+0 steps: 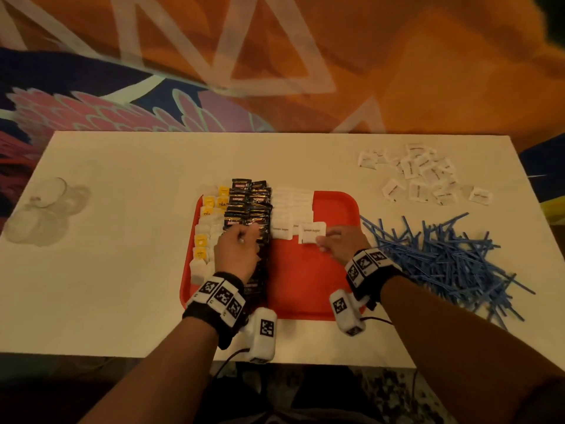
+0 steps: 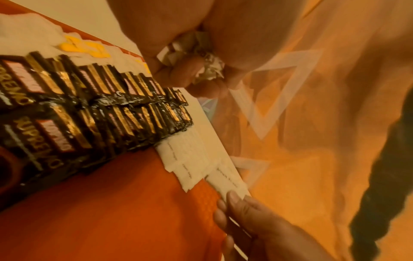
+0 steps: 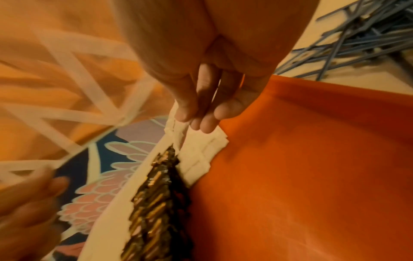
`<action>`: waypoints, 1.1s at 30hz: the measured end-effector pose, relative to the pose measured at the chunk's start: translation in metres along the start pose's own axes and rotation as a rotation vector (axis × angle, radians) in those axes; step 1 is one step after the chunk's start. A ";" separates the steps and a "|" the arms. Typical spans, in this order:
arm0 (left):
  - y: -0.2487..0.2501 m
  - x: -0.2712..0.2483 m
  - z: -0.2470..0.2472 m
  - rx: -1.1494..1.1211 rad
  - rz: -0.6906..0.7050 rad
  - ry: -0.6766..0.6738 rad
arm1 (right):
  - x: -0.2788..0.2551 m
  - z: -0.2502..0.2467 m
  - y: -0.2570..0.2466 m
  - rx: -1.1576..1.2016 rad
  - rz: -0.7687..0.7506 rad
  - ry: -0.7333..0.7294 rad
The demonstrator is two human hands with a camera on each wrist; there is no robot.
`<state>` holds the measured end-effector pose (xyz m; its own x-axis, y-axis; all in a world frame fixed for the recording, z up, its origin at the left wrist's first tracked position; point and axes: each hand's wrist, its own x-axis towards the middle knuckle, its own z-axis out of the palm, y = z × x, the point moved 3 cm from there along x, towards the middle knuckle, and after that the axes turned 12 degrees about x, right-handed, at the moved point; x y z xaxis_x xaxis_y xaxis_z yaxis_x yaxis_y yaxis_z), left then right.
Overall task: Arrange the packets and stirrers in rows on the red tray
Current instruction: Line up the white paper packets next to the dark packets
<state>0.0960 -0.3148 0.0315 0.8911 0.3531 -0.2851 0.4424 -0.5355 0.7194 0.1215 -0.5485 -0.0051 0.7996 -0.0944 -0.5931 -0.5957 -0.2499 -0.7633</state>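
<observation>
My right hand (image 1: 337, 243) is pinching a white sugar packet (image 1: 312, 234) to extend the white row on the red tray (image 1: 308, 286). My left hand (image 1: 237, 250) is clenching spare packets (crumpled) over the dark packets (image 1: 249, 209). The tray's right half is staying free for the stirrers (image 1: 443, 258).
</observation>
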 end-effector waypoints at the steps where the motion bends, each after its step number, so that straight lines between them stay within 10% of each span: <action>1: -0.005 0.001 -0.003 -0.002 -0.010 -0.003 | 0.005 0.002 0.003 -0.013 0.007 -0.001; 20: -0.043 0.017 -0.023 -0.104 -0.125 -0.047 | 0.055 0.039 0.012 -0.258 -0.001 0.220; 25: -0.044 0.019 -0.018 -0.169 -0.171 -0.086 | 0.051 0.063 -0.005 -0.429 -0.360 0.054; 33: -0.045 0.016 -0.022 -0.183 -0.177 -0.087 | 0.058 0.069 0.006 -0.455 -0.298 0.004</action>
<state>0.0881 -0.2684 0.0082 0.8105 0.3575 -0.4639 0.5731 -0.3210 0.7540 0.1593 -0.4887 -0.0622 0.9298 0.0407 -0.3658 -0.2506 -0.6580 -0.7101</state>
